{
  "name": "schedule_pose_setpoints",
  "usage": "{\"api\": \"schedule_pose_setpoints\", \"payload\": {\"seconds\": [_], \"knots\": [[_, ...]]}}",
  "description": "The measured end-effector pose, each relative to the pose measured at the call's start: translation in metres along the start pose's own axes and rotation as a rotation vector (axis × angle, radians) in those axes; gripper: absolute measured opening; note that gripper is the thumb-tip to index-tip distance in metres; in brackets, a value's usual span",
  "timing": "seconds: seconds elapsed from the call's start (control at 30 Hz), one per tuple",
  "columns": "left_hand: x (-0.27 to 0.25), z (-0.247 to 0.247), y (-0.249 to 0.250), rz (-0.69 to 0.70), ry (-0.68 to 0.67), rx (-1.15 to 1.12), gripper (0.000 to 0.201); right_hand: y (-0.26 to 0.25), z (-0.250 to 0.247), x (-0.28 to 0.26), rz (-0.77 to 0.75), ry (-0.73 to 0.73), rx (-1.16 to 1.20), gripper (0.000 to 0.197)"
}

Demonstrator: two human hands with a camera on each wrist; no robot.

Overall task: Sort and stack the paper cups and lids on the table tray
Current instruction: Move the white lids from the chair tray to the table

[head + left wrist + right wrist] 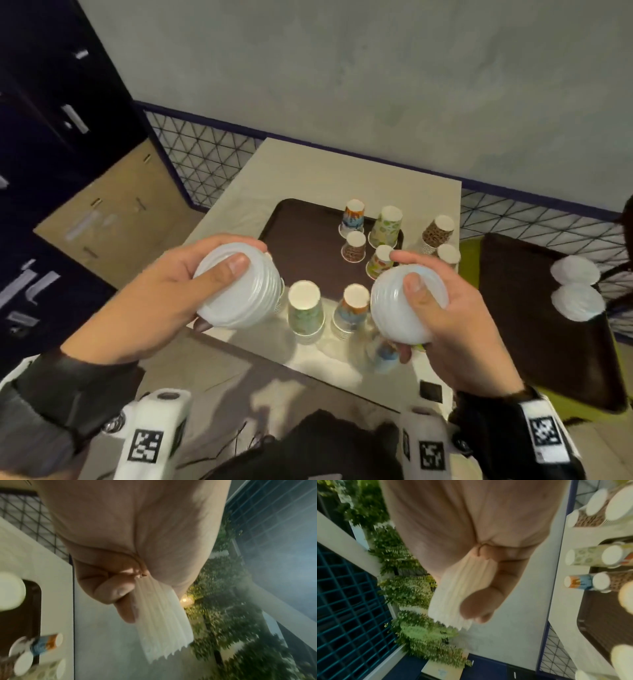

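White plastic lids, nested into two stacks, are held above the near edge of the table [239, 192]. The left hand [164, 294] grips one lid stack [239, 301] at nine o'clock, thumb across its top; the right hand [442, 325] grips the other lid stack [394, 308] at three o'clock. Between and beyond them, upside-down patterned paper cups [305, 311] stand on and around the dark brown tray [301, 233]. Two more lid piles [575, 287] lie at the far right.

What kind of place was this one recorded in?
Probably a staff room or cafe back area: dark lockers, a small white table bearing a brown tray, and upturned patterned paper cups.
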State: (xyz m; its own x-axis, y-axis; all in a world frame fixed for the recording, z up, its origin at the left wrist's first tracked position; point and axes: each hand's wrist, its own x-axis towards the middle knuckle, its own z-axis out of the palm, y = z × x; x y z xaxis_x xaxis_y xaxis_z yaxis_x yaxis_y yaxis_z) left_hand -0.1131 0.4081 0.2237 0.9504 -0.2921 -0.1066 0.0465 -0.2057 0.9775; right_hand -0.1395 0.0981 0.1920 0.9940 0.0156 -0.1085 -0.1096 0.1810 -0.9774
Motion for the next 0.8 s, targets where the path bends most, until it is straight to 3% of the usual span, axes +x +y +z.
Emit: {"api": "schedule_pose_setpoints", "payload": {"seconds": [0.13, 0.37, 0.63, 0.8], "knots": [[-0.005, -0.058, -0.019, -0.012, 0.201, -0.078, 0.046, -0.005, 0.048, 0.023, -0.036, -0.021, -0.038, 0.033], [0.006, -0.124, -0.043, -0.013, 0.563, -0.160, 0.031, -0.015, 0.110, 0.081, -0.072, -0.211, -0.089, 0.028], [0.040, -0.175, -0.098, -0.172, 0.705, -0.326, 0.036, 0.000, 0.167, 0.134, -0.023, -0.218, -0.027, 0.019], [0.070, -0.182, -0.153, -0.368, 0.589, -0.165, 0.029, 0.027, 0.213, 0.152, 0.033, -0.279, -0.068, 0.017]]}}
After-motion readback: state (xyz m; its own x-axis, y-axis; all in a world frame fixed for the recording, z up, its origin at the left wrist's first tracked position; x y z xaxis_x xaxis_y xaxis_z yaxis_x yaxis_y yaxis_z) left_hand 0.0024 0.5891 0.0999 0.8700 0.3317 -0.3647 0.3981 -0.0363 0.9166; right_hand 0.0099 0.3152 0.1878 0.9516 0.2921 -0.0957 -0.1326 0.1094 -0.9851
